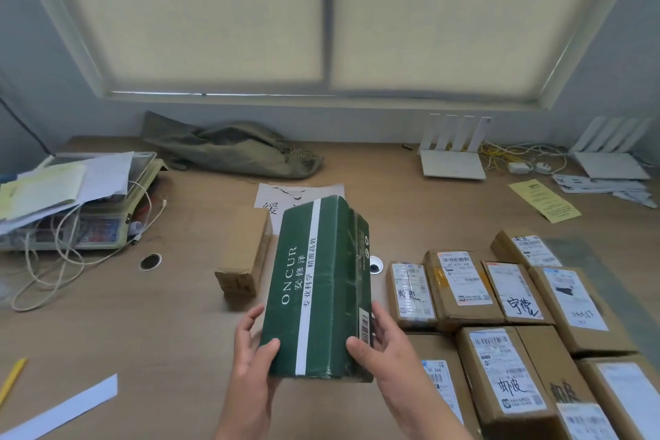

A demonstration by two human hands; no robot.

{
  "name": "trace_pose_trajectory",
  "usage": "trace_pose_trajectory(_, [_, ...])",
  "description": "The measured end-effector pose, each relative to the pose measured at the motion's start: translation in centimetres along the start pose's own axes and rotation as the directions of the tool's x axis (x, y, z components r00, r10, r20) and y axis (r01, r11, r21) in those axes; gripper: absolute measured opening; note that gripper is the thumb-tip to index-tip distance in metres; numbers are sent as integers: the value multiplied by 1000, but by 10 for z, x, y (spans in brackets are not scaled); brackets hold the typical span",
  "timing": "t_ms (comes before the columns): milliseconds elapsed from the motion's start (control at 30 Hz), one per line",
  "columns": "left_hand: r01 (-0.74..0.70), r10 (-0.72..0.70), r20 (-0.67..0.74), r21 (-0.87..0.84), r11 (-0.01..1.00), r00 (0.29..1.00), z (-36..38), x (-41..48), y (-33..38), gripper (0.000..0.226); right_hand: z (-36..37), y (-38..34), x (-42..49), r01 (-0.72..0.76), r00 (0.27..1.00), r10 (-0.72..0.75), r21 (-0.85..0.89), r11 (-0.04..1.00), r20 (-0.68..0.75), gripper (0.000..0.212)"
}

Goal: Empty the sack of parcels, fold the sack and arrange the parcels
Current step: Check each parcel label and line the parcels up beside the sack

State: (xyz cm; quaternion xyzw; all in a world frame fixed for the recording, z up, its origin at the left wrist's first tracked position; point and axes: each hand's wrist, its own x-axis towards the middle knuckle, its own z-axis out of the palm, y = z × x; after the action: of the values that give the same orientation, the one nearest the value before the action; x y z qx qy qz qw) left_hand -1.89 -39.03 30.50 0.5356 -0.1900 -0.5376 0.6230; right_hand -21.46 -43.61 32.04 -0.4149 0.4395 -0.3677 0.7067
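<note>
At far left a weighing scale [93,229] heaped with papers [53,189] sits on the wooden desk [160,332]. The olive sack [232,150] lies crumpled at the desk's back edge. A plain brown carton [244,254] rests just left of the green ONCUR box [318,289], which the left hand [253,350] and right hand [389,350] clasp at its near end, thumbs on top. Labelled parcels [500,314] sit in rows at right, 2 white routers [451,162] behind.

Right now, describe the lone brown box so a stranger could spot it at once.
Start at the desk and find the olive sack by the wall. In front of it, beside a white handwritten sheet and left of the green box, lies the brown box. Unlike the parcels grouped to the right, it stands alone and shows no white label.
</note>
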Motion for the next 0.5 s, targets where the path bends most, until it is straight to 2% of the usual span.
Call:
trace_pose_trajectory(33, [-7, 6, 28, 29, 1000, 1000, 0, -5, 6, 58, 1, -4, -5, 23, 1000, -22, -14, 1000, 12, 72])
trace_pose_trajectory(100, [-4, -3, 65, 103, 995, 998, 3, -14, 16, 68, 3, -10, -13, 49, 999, -49, -45, 998, 7, 52])
trace_pose_trajectory(167, [26, -41, 80, 180, 983, 996, 6, -20, 22, 73, 4, -13, -20, 57, 998, -58, -27, 998, -13, 42])
trace_pose_trajectory(233, [74, -92, 67, 240, 968, 993, 10, -25, 26, 72, 5, -16, -26, 52, 998, -52, 7, 999, -29, 41])
trace_pose_trajectory(267, [91, -109, 57, 261, 961, 992, 12, -28, 26, 66, 5, -16, -28, 52, 998, -51, 22, 998, -34, 44])
trace_pose_trajectory(333, [88, -111, 76, 261, 961, 991, 18, -35, 25, 35, 6, -17, -33, 37, 999, -36, 62, 997, -21, 49])
trace_pose_trajectory(367, [90, -112, 84, 234, 968, 990, 22, -39, 26, 27, 7, -17, -36, 21, 1000, -21, 85, 996, -3, 50])
trace_pose_trajectory(500, [80, -103, 219, 112, 990, 970, 26, -47, 32, 71, 7, -23, -44, -10, 999, 2, 155, 988, 49, 47])
